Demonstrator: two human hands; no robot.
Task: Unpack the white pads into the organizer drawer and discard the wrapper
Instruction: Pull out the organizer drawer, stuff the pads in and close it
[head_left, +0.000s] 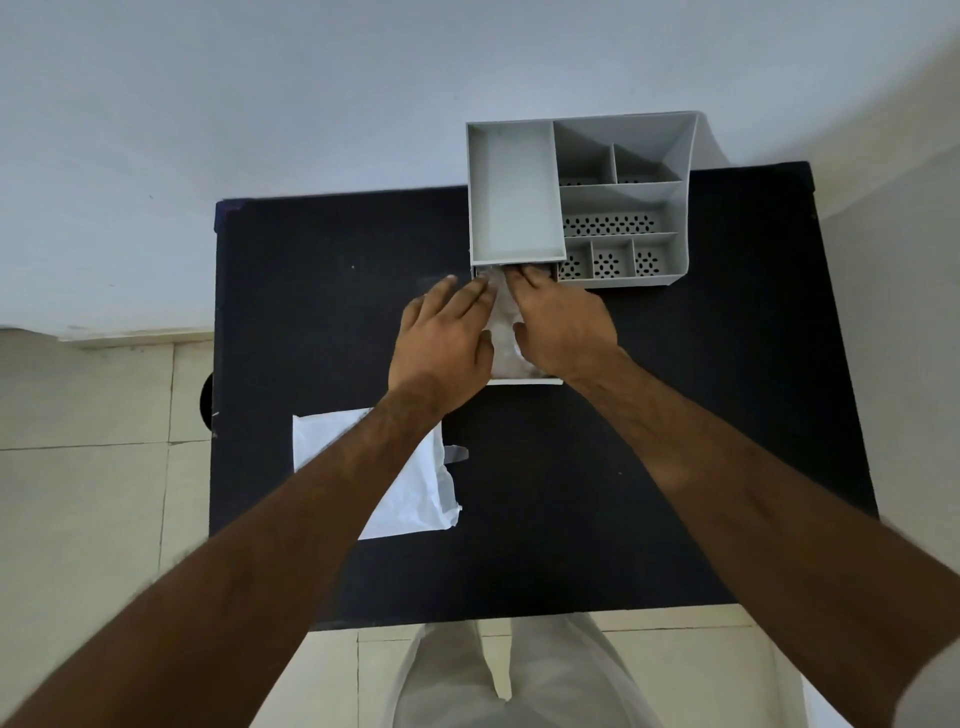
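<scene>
I have both hands down in the pulled-out grey plastic organizer drawer (524, 381), which sticks out toward me from under the grey plastic multi-compartment desk organizer (576, 202) at the far right of the black counter (311, 312). My left hand (447, 338) lies flat with the fingers spread and a little apart, palm down on the left side of the drawer. My right hand (563, 325) is also flat and open, its fingertips reaching into the shadow under the organizer body. Neither hand is clamped on anything; both press down on the stack of white pads (505, 332), which shows only as a pale strip between them.

The step, as I judge it, is seating the pads so the drawer can slide shut. I would press evenly with both palms, nudge the far edge of the stack fully below the drawer's rim, and keep the near edge clear of the white front lip (a raised corner would likely jam against the organizer body).

The crumpled white plastic wrapper (410, 493) lies on the counter near me and to the left, partly under my left forearm, well apart from the drawer and not yet discarded.
</scene>
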